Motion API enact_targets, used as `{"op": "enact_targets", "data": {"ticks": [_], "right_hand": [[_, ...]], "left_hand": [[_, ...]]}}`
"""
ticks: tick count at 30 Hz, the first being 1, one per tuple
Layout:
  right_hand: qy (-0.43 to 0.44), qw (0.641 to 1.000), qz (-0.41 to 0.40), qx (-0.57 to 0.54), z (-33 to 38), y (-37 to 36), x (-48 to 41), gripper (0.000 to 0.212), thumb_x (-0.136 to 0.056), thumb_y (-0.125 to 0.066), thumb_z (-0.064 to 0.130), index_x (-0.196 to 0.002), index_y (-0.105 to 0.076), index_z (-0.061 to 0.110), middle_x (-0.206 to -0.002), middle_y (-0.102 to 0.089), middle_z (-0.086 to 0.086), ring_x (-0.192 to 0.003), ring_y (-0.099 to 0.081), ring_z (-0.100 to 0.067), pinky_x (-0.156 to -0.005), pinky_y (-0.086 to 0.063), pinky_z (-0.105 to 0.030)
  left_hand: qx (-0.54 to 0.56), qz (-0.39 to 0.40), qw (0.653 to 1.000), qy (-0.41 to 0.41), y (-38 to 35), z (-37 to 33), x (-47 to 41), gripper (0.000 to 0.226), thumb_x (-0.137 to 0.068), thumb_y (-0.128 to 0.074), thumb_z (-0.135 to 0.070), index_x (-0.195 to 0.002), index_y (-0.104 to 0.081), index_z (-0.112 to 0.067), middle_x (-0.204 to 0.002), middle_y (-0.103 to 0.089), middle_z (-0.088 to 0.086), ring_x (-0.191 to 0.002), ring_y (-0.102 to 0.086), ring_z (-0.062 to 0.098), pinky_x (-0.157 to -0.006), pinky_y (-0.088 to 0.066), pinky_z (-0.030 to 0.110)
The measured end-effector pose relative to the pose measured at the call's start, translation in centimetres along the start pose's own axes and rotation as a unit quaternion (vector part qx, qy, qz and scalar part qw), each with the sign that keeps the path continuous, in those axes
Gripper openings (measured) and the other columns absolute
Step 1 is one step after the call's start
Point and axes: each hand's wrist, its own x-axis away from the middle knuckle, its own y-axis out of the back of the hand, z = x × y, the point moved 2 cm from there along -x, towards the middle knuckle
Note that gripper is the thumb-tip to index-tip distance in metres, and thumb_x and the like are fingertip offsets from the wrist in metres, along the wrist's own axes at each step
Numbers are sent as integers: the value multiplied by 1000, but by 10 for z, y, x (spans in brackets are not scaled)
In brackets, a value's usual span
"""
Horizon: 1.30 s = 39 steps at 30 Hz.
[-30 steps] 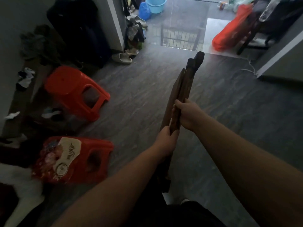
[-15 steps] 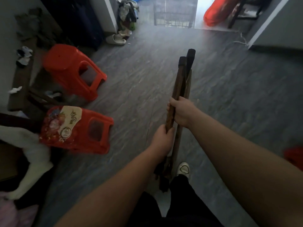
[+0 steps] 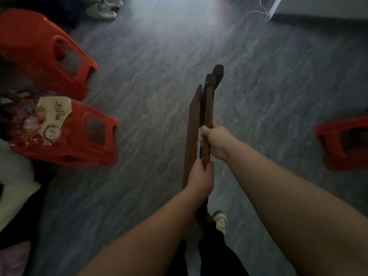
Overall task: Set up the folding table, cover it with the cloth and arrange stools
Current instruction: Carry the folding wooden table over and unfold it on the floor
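Note:
I hold the folded brown wooden table [image 3: 207,108] edge-on and upright in front of me, its black-capped legs pointing away over the grey floor. My left hand [image 3: 200,179] grips its lower part. Higher up, my right hand [image 3: 214,141] is curled round a leg bar. The flat tabletop board [image 3: 192,128] has parted a little from the legs at the far end. Two red plastic stools lie at the left: one plain [image 3: 41,50], one [image 3: 65,132] with a patterned sticker on its seat. A third red stool [image 3: 344,144] shows at the right edge.
Pale slippers [image 3: 102,10] lie at the top left. White and dark cloth [image 3: 16,188] is piled at the left edge. A white wall base [image 3: 276,6] and a cord are at the top right. My white shoe [image 3: 220,221] stands below the table.
The view has tilted down toward the floor. The tabletop board has separated slightly from the legs. A third red stool has come into sight at the right.

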Motion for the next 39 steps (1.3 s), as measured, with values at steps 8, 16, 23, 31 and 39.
{"op": "enact_targets", "data": {"ticks": [8, 16, 23, 31, 39], "right_hand": [[-32, 999, 24, 22, -106, 18, -29, 14, -104, -43, 12, -109, -51, 3, -77, -50, -7, -69, -49, -18, -73, -45, -36], [-47, 997, 48, 24, -167, 32, -69, 10, -105, -40, 11, -109, -48, 5, -76, -49, -5, -64, -47, -15, -64, -43, -28], [-71, 996, 47, 16, -203, 33, -87, 14, -104, -42, 10, -115, -49, 3, -78, -50, -6, -65, -48, -14, -66, -46, -28], [-62, 997, 44, 28, -215, 37, -90, 21, -103, -44, 11, -120, -50, 1, -80, -52, -6, -68, -52, -15, -74, -49, -33], [-11, 983, 23, 180, -224, 56, -85, 54, -95, -58, 44, -135, -51, 9, -113, -67, -5, -102, -65, -21, -92, -55, -41]], "left_hand": [[-29, -10, 999, 33, -25, 90, -6, 10, -102, -46, -32, -98, -52, -25, -97, -60, -3, -87, -57, 7, -79, -50, 33], [-64, -26, 997, 40, -53, 151, -36, 9, -103, -46, -30, -101, -49, -21, -89, -54, -9, -78, -50, 1, -63, -38, 22], [-69, -29, 996, 47, -59, 187, -49, 11, -103, -47, -28, -104, -50, -18, -96, -57, -2, -90, -53, 13, -75, -36, 27], [-77, -35, 995, 60, -65, 198, -49, 16, -103, -46, -30, -107, -51, -15, -105, -58, 2, -96, -53, 16, -78, -37, 27], [-165, -17, 985, 48, -63, 201, -47, 24, -102, -39, -37, -114, -47, -18, -107, -59, 6, -97, -56, 25, -81, -44, 37]]}}
